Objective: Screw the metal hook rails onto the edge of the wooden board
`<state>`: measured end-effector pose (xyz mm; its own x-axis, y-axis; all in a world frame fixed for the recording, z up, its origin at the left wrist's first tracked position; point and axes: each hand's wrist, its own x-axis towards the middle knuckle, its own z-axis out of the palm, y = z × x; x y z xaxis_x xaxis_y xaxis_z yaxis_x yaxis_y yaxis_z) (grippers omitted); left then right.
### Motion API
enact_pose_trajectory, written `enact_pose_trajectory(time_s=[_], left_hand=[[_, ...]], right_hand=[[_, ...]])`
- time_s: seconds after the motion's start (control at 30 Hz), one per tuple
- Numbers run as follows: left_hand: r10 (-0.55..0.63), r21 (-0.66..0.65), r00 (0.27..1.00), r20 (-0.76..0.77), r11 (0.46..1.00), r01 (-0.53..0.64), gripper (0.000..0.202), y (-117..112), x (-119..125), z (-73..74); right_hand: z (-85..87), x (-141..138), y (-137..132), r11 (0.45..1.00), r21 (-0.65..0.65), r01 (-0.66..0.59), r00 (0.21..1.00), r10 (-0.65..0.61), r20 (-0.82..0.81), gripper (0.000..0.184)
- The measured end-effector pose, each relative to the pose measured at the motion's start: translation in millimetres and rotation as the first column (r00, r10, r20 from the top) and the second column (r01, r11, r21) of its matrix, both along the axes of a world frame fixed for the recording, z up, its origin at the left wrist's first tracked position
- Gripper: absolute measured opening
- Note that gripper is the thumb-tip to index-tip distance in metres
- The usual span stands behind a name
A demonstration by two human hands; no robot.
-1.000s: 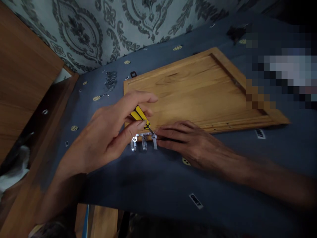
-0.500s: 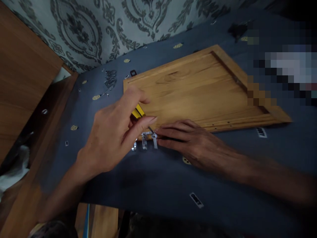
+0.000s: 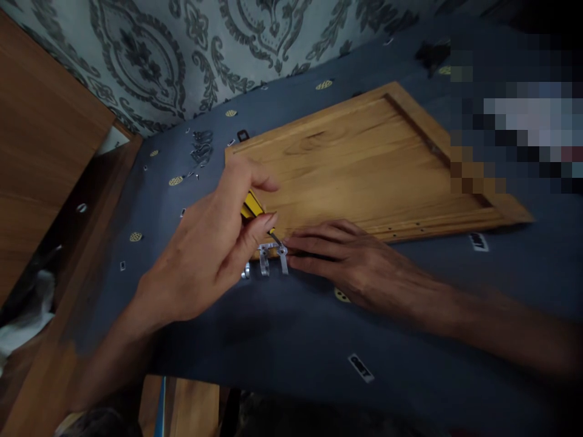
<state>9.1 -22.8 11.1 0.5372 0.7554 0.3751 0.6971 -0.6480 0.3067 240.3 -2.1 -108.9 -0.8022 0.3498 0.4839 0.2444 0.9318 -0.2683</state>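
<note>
A wooden panel (image 3: 364, 164) lies flat on a dark blue cloth (image 3: 282, 328). At its near left corner a shiny metal bracket (image 3: 266, 258) with several hooks sits against the edge. My left hand (image 3: 204, 249) is closed round a yellow-and-black screwdriver (image 3: 252, 206), whose tip points down at the bracket's right end. My right hand (image 3: 346, 258) lies low beside the bracket, fingers stretched together and pressing at the bracket's right end by the panel edge.
Small metal fittings (image 3: 203, 149) and loose screws lie on the cloth by the patterned wall (image 3: 228, 42). A brown wooden board (image 3: 40, 158) stands at the left. A pixelated patch covers the upper right. The cloth's near edge overhangs wood (image 3: 191, 406).
My left hand has turned and shifted slightly left on the screwdriver, covering more of the bracket's left end. The right hand has stayed in place.
</note>
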Motion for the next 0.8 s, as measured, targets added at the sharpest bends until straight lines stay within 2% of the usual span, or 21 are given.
enact_pose_trajectory(time_s=[0.07,0.2,0.27,0.37,0.53,0.8], left_hand=[[0.038,0.015,0.999,0.008,0.999,-0.038,0.018,-3,0,1.1],[0.182,0.096,0.967,0.176,0.975,-0.201,0.015,-12,1,5.8],[0.213,0.150,0.960,0.180,0.959,-0.241,0.018,-15,2,7.2],[0.218,0.190,0.968,0.123,0.952,-0.239,0.018,-13,2,4.8],[0.230,0.131,0.972,0.042,0.964,-0.233,0.019,-7,-1,-3.4],[0.246,0.064,0.968,0.056,0.966,-0.249,0.014,-9,0,-2.1]], right_hand=[[-0.6,0,0,1.000,-0.011,0.002,1.000,-0.002,-0.001,0.049],[-3.4,1,1,0.999,-0.033,-0.011,1.000,0.011,-0.006,0.049],[-4.0,2,1,0.999,-0.030,-0.023,1.000,0.022,-0.016,0.047],[-3.1,2,1,1.000,-0.012,-0.013,1.000,0.013,-0.019,0.045],[-0.9,1,0,1.000,0.010,0.000,1.000,0.000,-0.003,0.047],[-3.1,1,-1,0.999,-0.034,0.008,1.000,-0.008,0.012,0.053]])
